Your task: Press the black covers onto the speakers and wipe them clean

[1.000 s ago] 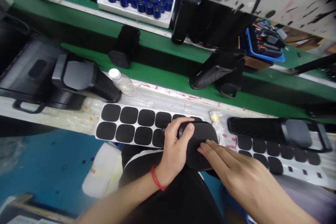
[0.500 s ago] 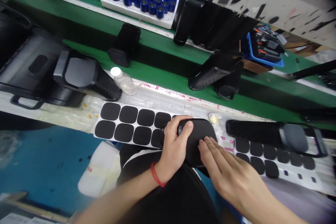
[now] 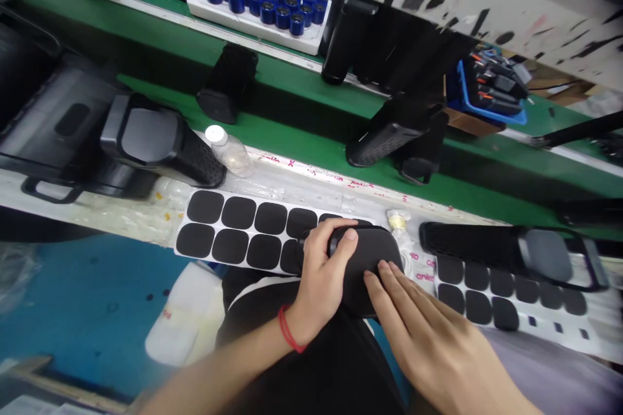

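Note:
Over my lap, my left hand (image 3: 325,272) is wrapped round the side of a black device (image 3: 372,249) with a rounded flat end facing up. My right hand (image 3: 421,318) lies on that flat end with its fingers stretched out and side by side, holding nothing. Behind and left of the device is a white sheet (image 3: 219,219) of black rounded pads, partly hidden by the device and my left hand. To the right, a second pad sheet (image 3: 523,322) lies partly under a black housing (image 3: 470,243).
A clear bottle (image 3: 236,154) with a white cap stands beside a black housing (image 3: 148,136) at the left. Black parts (image 3: 379,139) rest on the green conveyor (image 3: 302,126). Behind are a white tray (image 3: 306,43) of blue cylinders and a blue bin (image 3: 513,118).
The device's flat end has tilted or dropped slightly towards me. My right fingers have shifted a little left on it. Black parts on the conveyor have moved slightly left.

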The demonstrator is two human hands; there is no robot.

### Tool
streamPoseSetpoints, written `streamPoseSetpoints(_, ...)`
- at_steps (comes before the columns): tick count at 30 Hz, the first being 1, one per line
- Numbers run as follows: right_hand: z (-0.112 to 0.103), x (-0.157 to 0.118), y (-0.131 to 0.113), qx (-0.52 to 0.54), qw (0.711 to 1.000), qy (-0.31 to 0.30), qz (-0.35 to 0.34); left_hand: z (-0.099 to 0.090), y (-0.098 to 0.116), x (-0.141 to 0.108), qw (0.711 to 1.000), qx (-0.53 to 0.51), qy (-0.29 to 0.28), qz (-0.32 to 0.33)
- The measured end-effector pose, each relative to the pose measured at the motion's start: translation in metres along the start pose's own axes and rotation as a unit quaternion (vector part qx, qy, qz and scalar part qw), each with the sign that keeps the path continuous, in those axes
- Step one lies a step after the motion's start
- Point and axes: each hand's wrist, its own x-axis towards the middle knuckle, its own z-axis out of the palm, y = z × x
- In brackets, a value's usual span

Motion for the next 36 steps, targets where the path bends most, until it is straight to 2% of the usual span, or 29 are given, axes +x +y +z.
streamPoseSetpoints(3,0.002,0.002,-0.007,-0.035,0.999,-0.013,-0.004,0.002,-0.001,0.000,1.000,0.001,-0.004,0.001)
streamPoseSetpoints(7,-0.003,0.012,-0.013,-0.049,0.998,-0.006,0.026,0.003,-0.001,-0.001,1.000,0.003,-0.001,0.000)
streamPoseSetpoints(10,-0.005,0.021,-0.008,-0.024,0.997,0.014,0.070,0.003,-0.001,-0.002,1.000,0.000,0.004,-0.001)
streamPoseSetpoints(13,0.001,0.021,0.004,0.046,0.990,0.034,0.126,0.001,0.000,-0.004,1.000,-0.007,0.000,-0.005)
streamPoseSetpoints(15,0.008,0.014,0.012,0.125,0.974,0.036,0.184,0.000,-0.001,-0.005,1.000,-0.011,-0.008,-0.012)
streamPoseSetpoints(17,0.015,0.004,0.017,0.228,0.944,0.026,0.238,0.000,-0.001,-0.006,1.000,-0.003,-0.014,-0.018)
streamPoseSetpoints(19,0.020,-0.007,0.020,0.321,0.908,0.014,0.269,0.000,-0.002,-0.007,1.000,0.010,-0.019,-0.019)
streamPoseSetpoints(21,0.023,-0.015,0.018,0.368,0.884,0.012,0.289,0.000,-0.002,-0.008,1.000,0.011,-0.022,-0.017)
streamPoseSetpoints(23,0.024,-0.018,0.012,0.363,0.883,0.026,0.296,-0.001,-0.002,-0.009,1.000,0.005,-0.025,-0.019)
streamPoseSetpoints(26,0.026,-0.016,-0.002,0.303,0.903,0.084,0.293,-0.002,-0.002,-0.010,0.999,0.009,-0.025,-0.020)
streamPoseSetpoints(28,0.029,-0.011,-0.012,0.312,0.892,0.118,0.306,-0.002,-0.001,-0.010,0.999,0.012,-0.024,-0.021)
streamPoseSetpoints(29,0.031,-0.009,-0.017,0.336,0.876,0.129,0.321,-0.003,-0.001,-0.009,0.999,0.013,-0.024,-0.022)
streamPoseSetpoints(31,0.033,-0.008,-0.021,0.399,0.827,0.150,0.368,-0.004,0.000,-0.007,0.999,0.012,-0.022,-0.021)
streamPoseSetpoints(32,0.034,-0.010,-0.021,0.438,0.789,0.171,0.395,-0.004,0.000,-0.006,1.000,0.010,-0.020,-0.022)
streamPoseSetpoints(33,0.034,-0.013,-0.019,0.491,0.734,0.197,0.425,-0.006,0.001,-0.004,1.000,0.003,-0.016,-0.024)
streamPoseSetpoints(34,0.035,-0.018,-0.016,0.552,0.655,0.231,0.461,-0.007,0.001,-0.003,0.999,-0.008,-0.011,-0.029)
streamPoseSetpoints(36,0.042,-0.033,-0.006,0.649,0.441,0.296,0.545,-0.011,0.001,-0.001,0.998,-0.039,0.000,-0.044)
